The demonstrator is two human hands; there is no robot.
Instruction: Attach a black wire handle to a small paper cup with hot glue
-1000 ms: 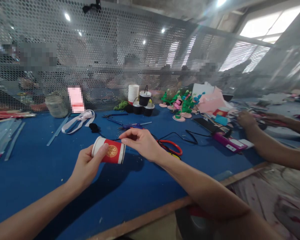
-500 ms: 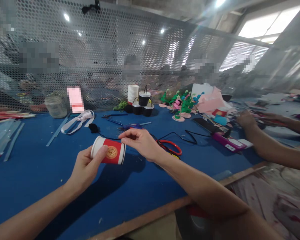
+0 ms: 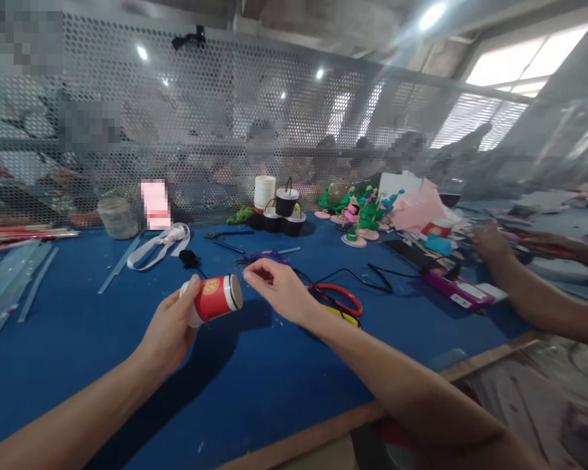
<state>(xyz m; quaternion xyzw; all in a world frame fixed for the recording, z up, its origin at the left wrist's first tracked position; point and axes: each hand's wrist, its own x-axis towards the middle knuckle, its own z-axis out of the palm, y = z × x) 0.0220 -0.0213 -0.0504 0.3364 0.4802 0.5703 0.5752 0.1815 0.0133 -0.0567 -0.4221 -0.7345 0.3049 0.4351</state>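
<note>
The left hand (image 3: 169, 329) is curled around the base end of a red paper cup (image 3: 214, 297) with a gold emblem, holding it on its side above the blue tabletop (image 3: 78, 346), its white rim turned toward the right hand (image 3: 279, 287). The right hand's thumb and forefinger are pressed together just beside that rim; whether they pinch anything is too small to tell. As I judge it, the grip sits on one end only, so a firm squeeze could dent the thin wall, or the cup could tip out and roll across the tabletop toward the red-handled scissors (image 3: 340, 299) and the black cable (image 3: 372, 271) lying near the right wrist. Counted: one red cup in hand, one pair of scissors, one stack of white cups (image 3: 264, 192) by the perforated screen (image 3: 200, 130), three small black pots (image 3: 285, 210) beside it, one clear jar (image 3: 118, 217), one white strap (image 3: 159, 243), and a cluster of green and pink paper flowers (image 3: 360, 212) too crowded to count. A co-worker's hand (image 3: 490, 240) rests well apart at the far right.
</note>
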